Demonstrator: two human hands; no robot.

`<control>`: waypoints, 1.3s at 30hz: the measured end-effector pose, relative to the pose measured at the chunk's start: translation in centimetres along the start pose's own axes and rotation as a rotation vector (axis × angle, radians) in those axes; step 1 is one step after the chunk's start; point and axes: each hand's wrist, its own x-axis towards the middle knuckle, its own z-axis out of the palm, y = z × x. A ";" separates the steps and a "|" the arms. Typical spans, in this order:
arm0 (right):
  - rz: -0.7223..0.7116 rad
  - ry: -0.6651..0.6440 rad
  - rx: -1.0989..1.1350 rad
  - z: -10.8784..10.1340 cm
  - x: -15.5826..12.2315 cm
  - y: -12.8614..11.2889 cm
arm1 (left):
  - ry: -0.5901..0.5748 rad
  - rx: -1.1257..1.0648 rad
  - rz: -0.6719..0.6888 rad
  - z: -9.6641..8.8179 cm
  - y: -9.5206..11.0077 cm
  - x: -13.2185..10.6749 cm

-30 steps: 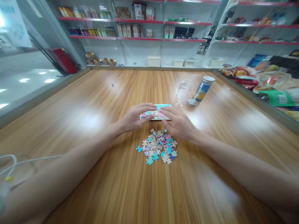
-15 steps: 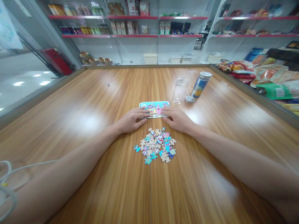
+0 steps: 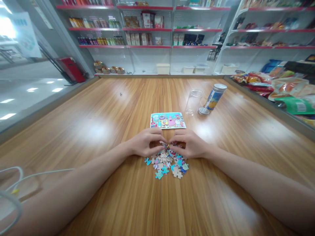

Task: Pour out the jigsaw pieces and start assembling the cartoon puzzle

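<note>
A loose heap of jigsaw puzzle pieces [image 3: 167, 160] lies on the wooden table, some showing bare backs and others coloured print. At the heap's far left edge, my left hand [image 3: 147, 141] is curled, its thumb and fingertips closing on pieces. My right hand [image 3: 189, 143] mirrors it from the right, fingers bent and closing among the pieces. The two sets of fingertips nearly meet, and exactly which pieces they pinch is hard to see. Just beyond both hands, a printed picture card [image 3: 168, 120] with cartoon characters lies flat, untouched.
Behind the card at right stand a clear plastic jar [image 3: 194, 101] and a blue canister [image 3: 215, 96], with a round metal lid [image 3: 203, 111] beside them. A white cable [image 3: 36, 173] crosses the left front. Snack bags [image 3: 283, 88] lie beyond the table's right edge.
Both hands have left the picture card and come nearer, onto the puzzle heap, with their fingers now curled. The card is fully uncovered. The view has tilted up slightly.
</note>
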 end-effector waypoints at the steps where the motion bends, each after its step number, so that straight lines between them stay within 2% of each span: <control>1: 0.010 -0.032 0.010 0.1 -0.1 -0.1 | -0.026 -0.019 -0.005 0.1 0.3 0.1; 3: 0.034 -0.086 0.034 0.1 -0.3 -0.5 | -0.073 -0.035 -0.023 0.3 1.0 0.1; 8: 0.054 -0.105 0.070 0.0 -0.8 -1.6 | -0.069 -0.062 -0.038 0.3 1.8 0.0; 14: -0.006 -0.128 0.119 0.1 -0.9 -1.7 | -0.095 -0.123 -0.014 0.2 1.4 -0.1; 19: -0.035 -0.086 0.123 0.3 -0.7 -1.7 | -0.042 -0.122 -0.027 0.5 1.0 -0.1; 23: -0.002 -0.050 0.099 0.3 -0.7 -1.8 | -0.017 -0.114 -0.059 0.3 1.0 -0.2; 32: 0.037 -0.094 0.055 0.3 -0.8 -1.9 | -0.074 -0.092 -0.123 0.5 1.7 0.0; 39: 0.086 -0.104 0.002 0.2 -0.6 -1.9 | -0.099 -0.071 -0.143 0.3 1.4 -0.1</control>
